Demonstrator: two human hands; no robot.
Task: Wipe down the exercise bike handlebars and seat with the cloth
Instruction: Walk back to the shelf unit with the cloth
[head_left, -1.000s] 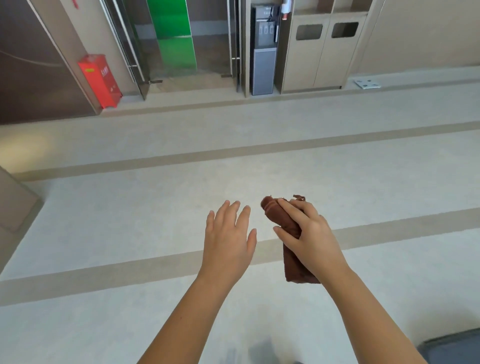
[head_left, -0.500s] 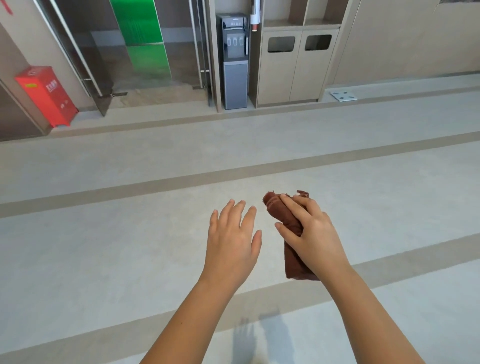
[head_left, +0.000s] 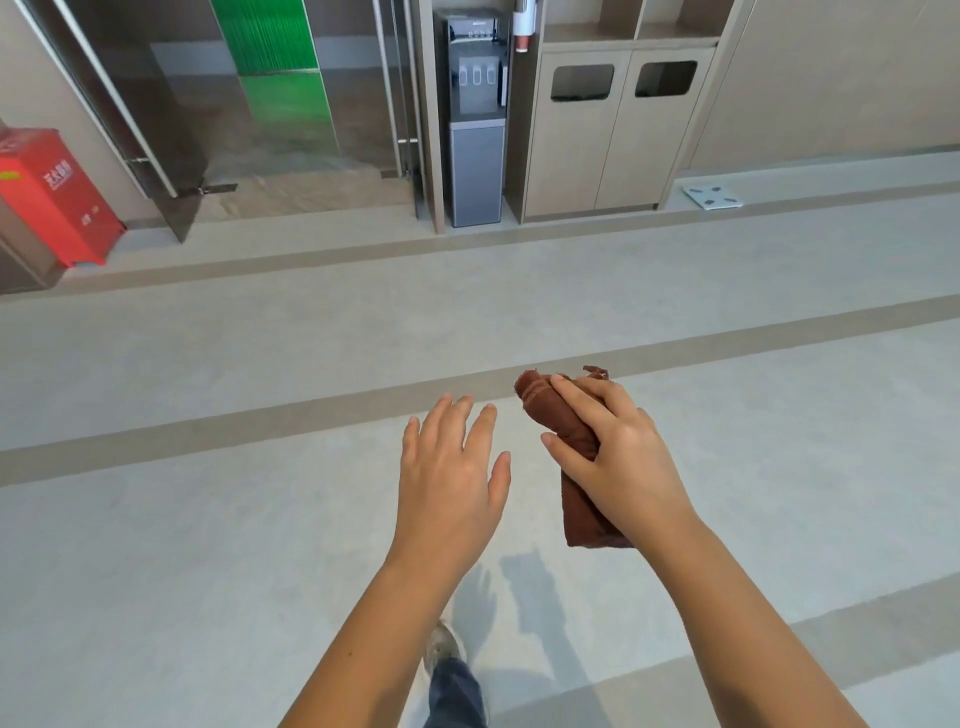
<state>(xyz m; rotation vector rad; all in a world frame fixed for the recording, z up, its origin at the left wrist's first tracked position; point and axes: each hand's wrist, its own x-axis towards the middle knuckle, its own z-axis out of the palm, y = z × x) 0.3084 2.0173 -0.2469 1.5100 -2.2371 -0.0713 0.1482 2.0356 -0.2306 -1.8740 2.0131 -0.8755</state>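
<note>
Two hands keep same pose: right hand (head_left: 623, 457) grips rolled brown cloth (head_left: 584, 514); left hand (head_left: 452, 467) just beside it, fingers straight, empty. View has swung; water dispenser (head_left: 475, 119) now far ahead of hands. Bike unseen; likely walking there, wiping not begun.

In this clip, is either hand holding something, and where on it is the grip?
The right hand grips the rolled brown cloth around its middle, both ends sticking out. The left hand is open and holds nothing.
</note>
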